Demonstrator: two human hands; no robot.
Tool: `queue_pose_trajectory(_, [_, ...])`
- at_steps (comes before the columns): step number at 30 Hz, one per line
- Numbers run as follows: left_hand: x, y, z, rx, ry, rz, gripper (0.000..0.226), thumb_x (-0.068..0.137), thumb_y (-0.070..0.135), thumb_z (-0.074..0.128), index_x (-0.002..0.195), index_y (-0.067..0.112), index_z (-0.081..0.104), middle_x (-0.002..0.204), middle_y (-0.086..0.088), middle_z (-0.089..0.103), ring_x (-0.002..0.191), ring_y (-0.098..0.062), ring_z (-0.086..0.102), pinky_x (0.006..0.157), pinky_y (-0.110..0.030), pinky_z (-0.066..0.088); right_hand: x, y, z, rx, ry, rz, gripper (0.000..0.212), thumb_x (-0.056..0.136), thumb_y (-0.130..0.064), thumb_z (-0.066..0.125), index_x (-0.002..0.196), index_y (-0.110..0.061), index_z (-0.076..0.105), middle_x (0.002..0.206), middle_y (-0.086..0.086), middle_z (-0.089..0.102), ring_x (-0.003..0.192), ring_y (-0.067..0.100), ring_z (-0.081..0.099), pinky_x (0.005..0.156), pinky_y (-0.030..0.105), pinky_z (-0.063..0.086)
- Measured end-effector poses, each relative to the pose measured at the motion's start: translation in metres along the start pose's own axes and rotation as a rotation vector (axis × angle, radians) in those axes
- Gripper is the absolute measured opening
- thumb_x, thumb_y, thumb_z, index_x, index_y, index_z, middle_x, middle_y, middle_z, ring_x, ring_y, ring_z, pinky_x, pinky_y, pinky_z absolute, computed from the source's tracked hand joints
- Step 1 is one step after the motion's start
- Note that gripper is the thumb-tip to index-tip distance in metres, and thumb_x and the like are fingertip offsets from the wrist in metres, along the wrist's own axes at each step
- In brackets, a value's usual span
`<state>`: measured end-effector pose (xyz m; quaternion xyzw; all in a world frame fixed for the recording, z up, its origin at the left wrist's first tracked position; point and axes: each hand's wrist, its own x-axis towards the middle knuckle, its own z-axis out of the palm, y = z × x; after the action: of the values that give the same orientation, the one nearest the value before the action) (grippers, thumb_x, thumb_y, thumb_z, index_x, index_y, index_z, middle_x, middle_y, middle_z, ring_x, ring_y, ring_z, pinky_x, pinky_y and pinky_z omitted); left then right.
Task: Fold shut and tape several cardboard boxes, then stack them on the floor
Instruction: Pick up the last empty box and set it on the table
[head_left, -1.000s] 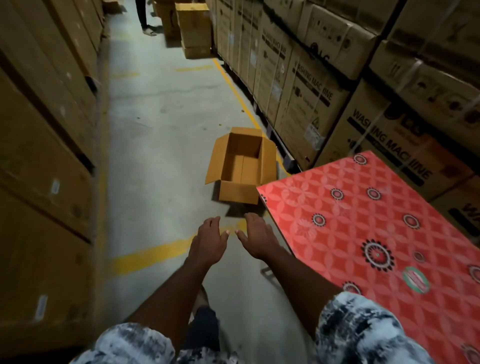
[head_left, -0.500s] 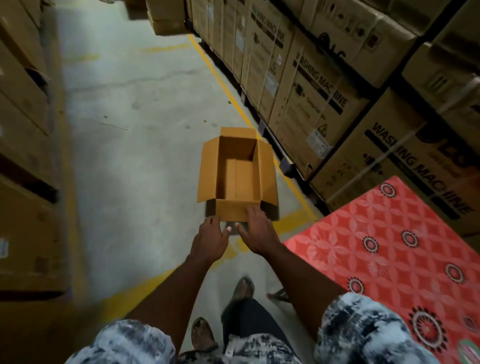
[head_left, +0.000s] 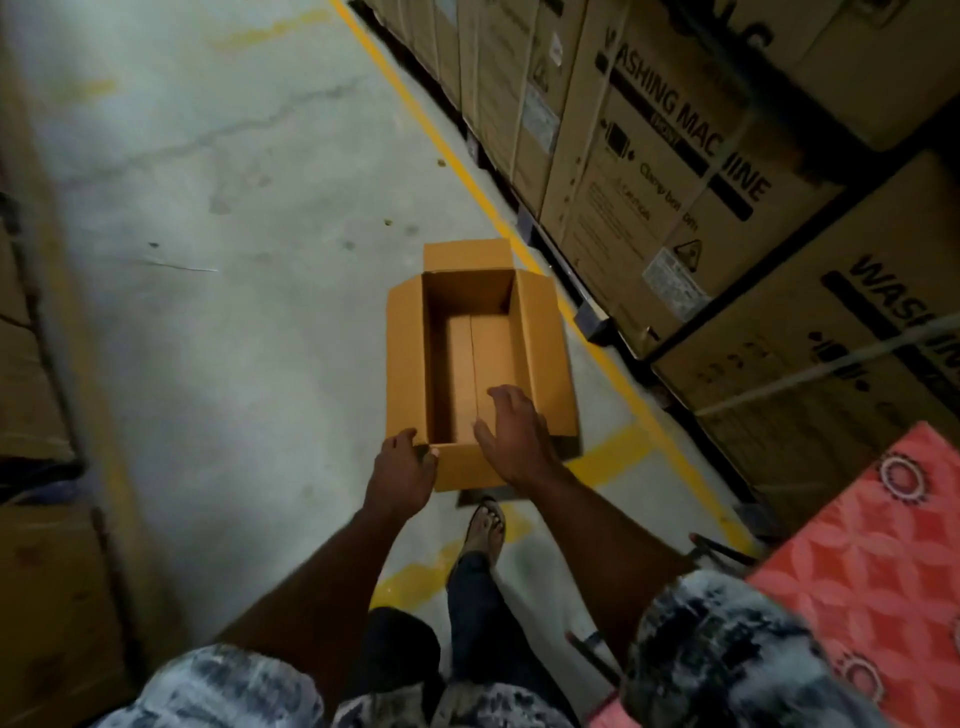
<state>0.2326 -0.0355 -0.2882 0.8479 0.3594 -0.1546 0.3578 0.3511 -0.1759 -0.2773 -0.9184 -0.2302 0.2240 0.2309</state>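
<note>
A small open cardboard box (head_left: 480, 358) stands on the concrete floor with all its top flaps spread outward and nothing inside. My left hand (head_left: 402, 470) is at the box's near left corner, fingers touching the edge there. My right hand (head_left: 511, 434) hovers over the near end of the box with fingers spread and relaxed, covering part of the near flap. Neither hand holds anything. No tape is in view.
Large washing-machine cartons (head_left: 670, 171) line the right side behind a yellow floor line (head_left: 467, 176). More cartons (head_left: 31, 395) wall the left. A table with a red patterned cloth (head_left: 883, 561) is at lower right. My sandalled foot (head_left: 485, 525) is just behind the box.
I have walked up to the box; it went from a few steps away to right under my hands. Both hands reached forward and now meet its near edge.
</note>
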Motion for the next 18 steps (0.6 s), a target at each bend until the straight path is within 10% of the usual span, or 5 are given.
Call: queue_pose_trajectory(18, [0.301, -0.045, 0.082, 0.022, -0.220, -0.196, 0.062, 0.102, 0.035, 0.056, 0.152, 0.005, 0.036, 0.152, -0.019, 0.043, 0.136, -0.034, 0.046, 0.108, -0.041, 0.039, 0.255, 0.137, 0.126, 0.157, 0.035, 0.540, 0.050, 0.098, -0.029, 0.062, 0.143, -0.011, 0.049, 0.144, 0.013, 0.048, 0.130, 0.034, 0.048, 0.106, 0.043, 0.041])
